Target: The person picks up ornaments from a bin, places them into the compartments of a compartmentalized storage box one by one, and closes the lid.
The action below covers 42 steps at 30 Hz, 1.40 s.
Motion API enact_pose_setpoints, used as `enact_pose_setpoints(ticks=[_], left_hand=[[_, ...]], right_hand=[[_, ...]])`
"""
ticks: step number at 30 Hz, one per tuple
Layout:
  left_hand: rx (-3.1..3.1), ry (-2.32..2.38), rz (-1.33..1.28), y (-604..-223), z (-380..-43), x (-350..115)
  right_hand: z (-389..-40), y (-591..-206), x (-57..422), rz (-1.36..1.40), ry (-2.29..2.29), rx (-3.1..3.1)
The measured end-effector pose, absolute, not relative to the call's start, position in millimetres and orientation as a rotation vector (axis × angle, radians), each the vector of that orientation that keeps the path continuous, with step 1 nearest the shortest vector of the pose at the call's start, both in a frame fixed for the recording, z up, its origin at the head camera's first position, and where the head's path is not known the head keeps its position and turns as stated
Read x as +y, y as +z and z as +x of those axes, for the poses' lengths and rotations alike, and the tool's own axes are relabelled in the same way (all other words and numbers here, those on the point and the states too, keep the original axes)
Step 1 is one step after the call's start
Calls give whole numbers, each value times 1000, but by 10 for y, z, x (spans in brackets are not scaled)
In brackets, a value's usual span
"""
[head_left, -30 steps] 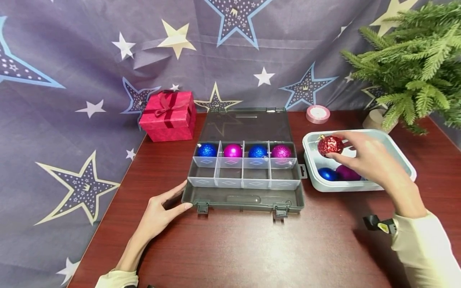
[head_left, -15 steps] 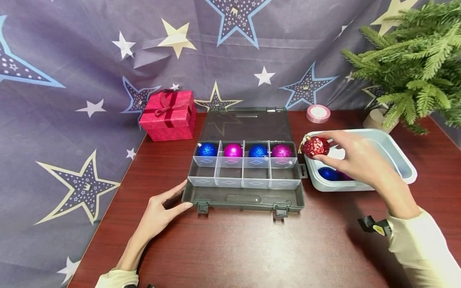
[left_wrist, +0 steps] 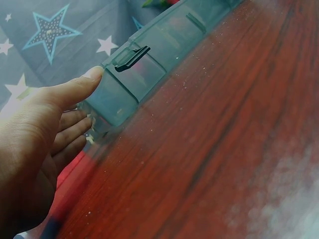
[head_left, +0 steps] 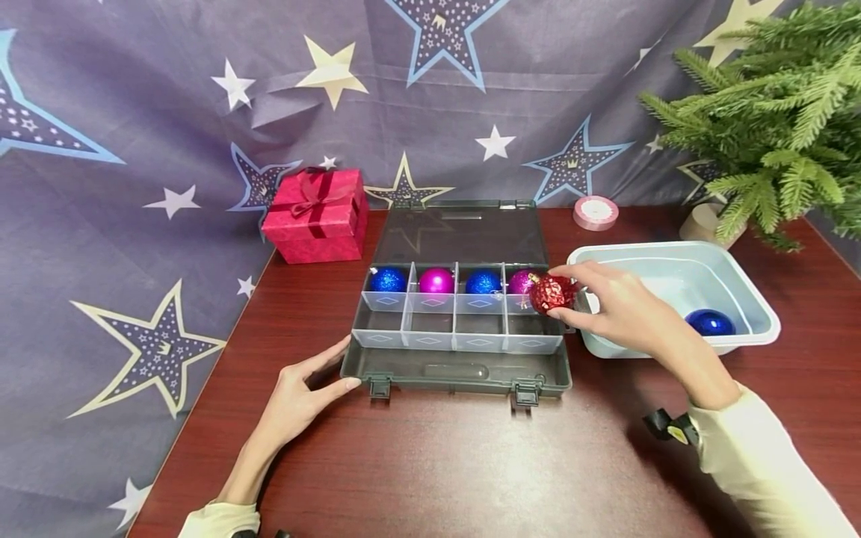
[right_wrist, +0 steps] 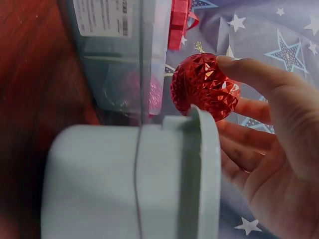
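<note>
My right hand (head_left: 622, 306) pinches a red faceted Christmas bauble (head_left: 553, 294) between thumb and fingers. In the head view the bauble overlaps the right end of the divided plastic box (head_left: 454, 370); the right wrist view shows it above the rim of the pale tub (right_wrist: 94, 174). The box's back row holds a blue bauble (head_left: 388, 280), a pink one (head_left: 436, 281), another blue one (head_left: 483, 282) and a glittery pink one (head_left: 519, 282), partly hidden. My left hand (head_left: 292, 400) touches the box's front left corner, thumb on the front wall (left_wrist: 119, 94), fingers along the side.
A blue bauble (head_left: 710, 323) lies in the tub; my right hand hides part of the tub. Behind stand a red gift box (head_left: 316, 220), a pink ribbon roll (head_left: 596, 213) and an artificial fir (head_left: 760, 127). The box's smoky lid (head_left: 464, 232) leans back, raised.
My right hand has carried the red bauble left, from over the tub to the right end of the divided box. A blue bauble in the tub has come into view. My left hand stays put.
</note>
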<state>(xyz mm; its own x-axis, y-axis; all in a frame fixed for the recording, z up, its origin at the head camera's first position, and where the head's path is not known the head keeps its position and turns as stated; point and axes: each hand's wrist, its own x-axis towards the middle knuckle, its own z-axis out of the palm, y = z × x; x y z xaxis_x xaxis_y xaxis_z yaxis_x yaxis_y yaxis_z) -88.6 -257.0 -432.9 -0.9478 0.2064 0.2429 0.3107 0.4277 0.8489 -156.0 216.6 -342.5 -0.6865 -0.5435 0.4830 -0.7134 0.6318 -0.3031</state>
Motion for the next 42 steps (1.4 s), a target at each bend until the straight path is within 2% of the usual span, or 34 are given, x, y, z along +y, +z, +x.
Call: enact_pose_setpoints(ticks=[21,29,42], left_hand=[[-2601,-1531,-421,-4330,-874,-2560],[-2584,-1533,-445,-4312,-873,-2560],[-2570,-1541,-468,-4316,-881,-2560]], right_hand=[[-1516,-3462,2040,950,680,-2719],[-1481,-3441,2241,952,705,-2553],[-1367,-3378,2686,781,666,-2620]])
